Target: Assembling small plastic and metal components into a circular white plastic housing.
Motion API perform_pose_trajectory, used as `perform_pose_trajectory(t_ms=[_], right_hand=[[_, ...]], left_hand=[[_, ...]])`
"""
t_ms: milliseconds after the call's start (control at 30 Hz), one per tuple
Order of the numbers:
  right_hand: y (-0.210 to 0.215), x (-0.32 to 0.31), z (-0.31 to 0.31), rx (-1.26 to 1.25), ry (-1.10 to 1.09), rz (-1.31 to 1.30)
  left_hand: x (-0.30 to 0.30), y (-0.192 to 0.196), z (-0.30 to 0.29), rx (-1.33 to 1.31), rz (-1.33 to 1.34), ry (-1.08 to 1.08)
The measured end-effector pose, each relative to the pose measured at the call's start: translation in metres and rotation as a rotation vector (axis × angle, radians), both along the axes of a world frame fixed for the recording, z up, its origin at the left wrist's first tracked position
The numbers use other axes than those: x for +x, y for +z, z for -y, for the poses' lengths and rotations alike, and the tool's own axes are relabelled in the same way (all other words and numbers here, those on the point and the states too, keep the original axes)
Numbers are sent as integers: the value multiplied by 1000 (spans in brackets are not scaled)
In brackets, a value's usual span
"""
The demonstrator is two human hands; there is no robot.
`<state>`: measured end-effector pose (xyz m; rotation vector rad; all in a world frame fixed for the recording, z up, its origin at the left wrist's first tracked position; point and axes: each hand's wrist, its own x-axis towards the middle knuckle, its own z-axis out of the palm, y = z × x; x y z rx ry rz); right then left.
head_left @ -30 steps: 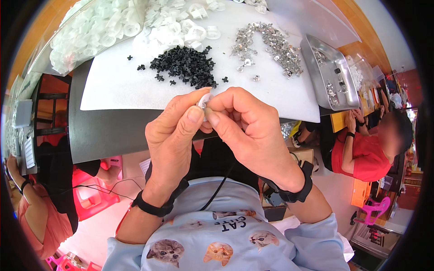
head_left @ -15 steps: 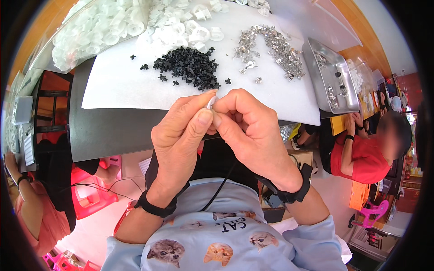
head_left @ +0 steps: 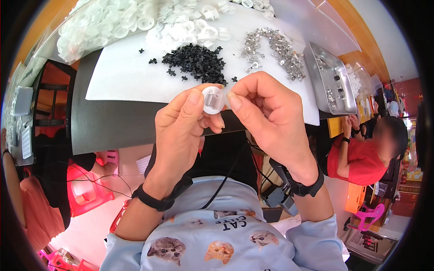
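My left hand (head_left: 183, 131) pinches a small round white plastic ring (head_left: 212, 100) between thumb and fingers, with a metal insert showing in its middle. My right hand (head_left: 266, 117) meets it from the right, its thumb and fingers pressed on the same ring. Both hands hover over the near edge of the white mat (head_left: 126, 77) on the dark table (head_left: 104, 126). Beyond them lie a pile of small black cross-shaped pieces (head_left: 196, 63), a scatter of silver metal clips (head_left: 271, 49) and a heap of white plastic rings (head_left: 181, 27).
A clear bag of white rings (head_left: 99, 22) lies at the far left. A metal tray (head_left: 327, 79) with a few parts stands at the right. A person in a red shirt (head_left: 361, 158) sits at the right. Red plastic stools (head_left: 86, 189) stand below the table.
Both hands have turned the white ring so its round face now points toward the camera. They have shifted slightly and stay closed on it.
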<state>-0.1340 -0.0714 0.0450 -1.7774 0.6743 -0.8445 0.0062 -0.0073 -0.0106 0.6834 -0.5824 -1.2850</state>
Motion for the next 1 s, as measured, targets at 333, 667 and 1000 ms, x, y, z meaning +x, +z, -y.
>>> perform_pose_trajectory(t_ms=[333, 667, 1000], right_hand=[[17, -7, 19, 27, -41, -235], [4, -19, 63, -558, 35, -715], [0, -9, 65, -639, 52, -870]], left_hand=[[-2, 0, 0, 18, 63, 48], [-2, 2, 1, 5, 67, 51], [-2, 1, 0, 14, 88, 55]])
